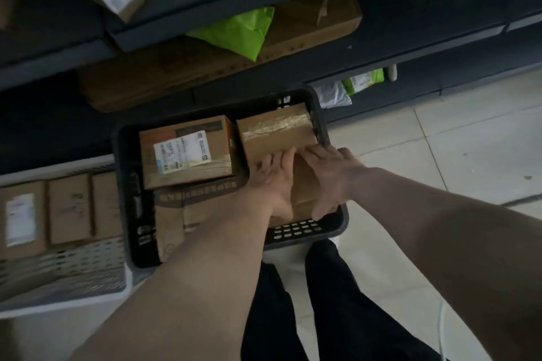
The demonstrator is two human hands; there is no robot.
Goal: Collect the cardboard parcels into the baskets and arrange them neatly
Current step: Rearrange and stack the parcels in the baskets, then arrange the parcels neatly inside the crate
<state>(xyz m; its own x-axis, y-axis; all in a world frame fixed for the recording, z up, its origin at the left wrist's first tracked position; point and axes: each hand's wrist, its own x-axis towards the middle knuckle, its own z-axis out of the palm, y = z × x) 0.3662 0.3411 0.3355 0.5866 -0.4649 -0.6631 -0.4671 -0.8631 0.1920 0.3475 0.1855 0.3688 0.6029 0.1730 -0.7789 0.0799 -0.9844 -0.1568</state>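
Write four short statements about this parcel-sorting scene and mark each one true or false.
1. The left hand and the right hand both rest on the taped parcel in the black basket. True.
2. The white basket holds no parcels. False: several cardboard parcels stand in it side by side.
3. A labelled parcel lies left of the taped parcel in the black basket. True.
4. The green bag lies in the black basket. False: it lies on a large cardboard box on the shelf.
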